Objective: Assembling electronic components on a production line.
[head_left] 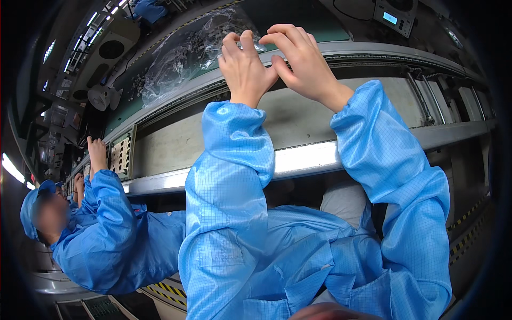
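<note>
My left hand (pixel 244 70) is raised over the far rail of the conveyor (pixel 368 49), beside a clear plastic bag (pixel 169 66) of small dark metallic parts. Its fingers are bent and apart, with the thumb stretched toward my right hand (pixel 306 66). The right hand is just beside it, index finger reaching left and thumb spread below, so the two thumbs nearly meet. Nothing shows between the fingers of either hand, though the bent left fingertips partly hide what lies under them. The bag rests on a green surface (pixel 121 114) beyond the rail.
At the left, a co-worker (pixel 106 234) in blue reaches a hand to the line near a board with rows of holes (pixel 121 155). A small white fan (pixel 101 97) stands beyond. A device with a lit screen (pixel 390 18) is at the far right. The near metal rail (pixel 304 159) runs beneath my forearms.
</note>
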`<state>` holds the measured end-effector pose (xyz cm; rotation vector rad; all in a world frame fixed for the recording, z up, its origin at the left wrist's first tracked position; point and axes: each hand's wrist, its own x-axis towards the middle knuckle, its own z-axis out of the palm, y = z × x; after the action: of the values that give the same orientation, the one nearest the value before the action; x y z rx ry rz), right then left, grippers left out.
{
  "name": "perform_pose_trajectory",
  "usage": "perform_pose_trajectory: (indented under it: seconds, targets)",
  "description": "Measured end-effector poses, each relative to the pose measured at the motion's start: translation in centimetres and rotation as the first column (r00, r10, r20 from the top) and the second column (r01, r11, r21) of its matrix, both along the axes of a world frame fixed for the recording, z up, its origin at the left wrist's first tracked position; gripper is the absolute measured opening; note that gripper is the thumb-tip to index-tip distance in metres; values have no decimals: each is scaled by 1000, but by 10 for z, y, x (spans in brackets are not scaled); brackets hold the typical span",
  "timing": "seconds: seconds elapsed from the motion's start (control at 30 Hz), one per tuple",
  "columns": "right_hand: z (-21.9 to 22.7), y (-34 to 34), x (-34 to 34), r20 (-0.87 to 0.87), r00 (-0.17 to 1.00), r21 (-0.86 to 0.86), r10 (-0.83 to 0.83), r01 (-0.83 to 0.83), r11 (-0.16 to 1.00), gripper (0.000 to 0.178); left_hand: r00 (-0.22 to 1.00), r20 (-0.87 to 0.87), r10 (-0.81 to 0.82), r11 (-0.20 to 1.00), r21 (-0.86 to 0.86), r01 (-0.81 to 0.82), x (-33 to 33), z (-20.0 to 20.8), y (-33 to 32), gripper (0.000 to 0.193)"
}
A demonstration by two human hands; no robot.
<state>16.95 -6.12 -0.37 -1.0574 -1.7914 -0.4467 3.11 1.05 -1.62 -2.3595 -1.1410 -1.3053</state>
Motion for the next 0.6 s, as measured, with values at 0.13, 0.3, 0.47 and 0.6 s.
perform_pose_trajectory:
  seconds: [0.13,0.3,0.47,0.6]
  targets:
    - [1,1,0,2,1000,2,-2,2,1000,38,999,21,-33,990,141,30,3,0,0,57]
    - [1,1,0,-1,1000,-22,-21,21,1000,37,1000,13,-20,991,136,18,2,2,0,54]
    - [1,2,-1,-3,999,-26,-32,31,999,38,999,19,-38,989,146,35,0,3,0,55]
    - [0,3,0,0,999,-19,-40,40,999,38,999,19,-47,991,128,45,1,3,1,55]
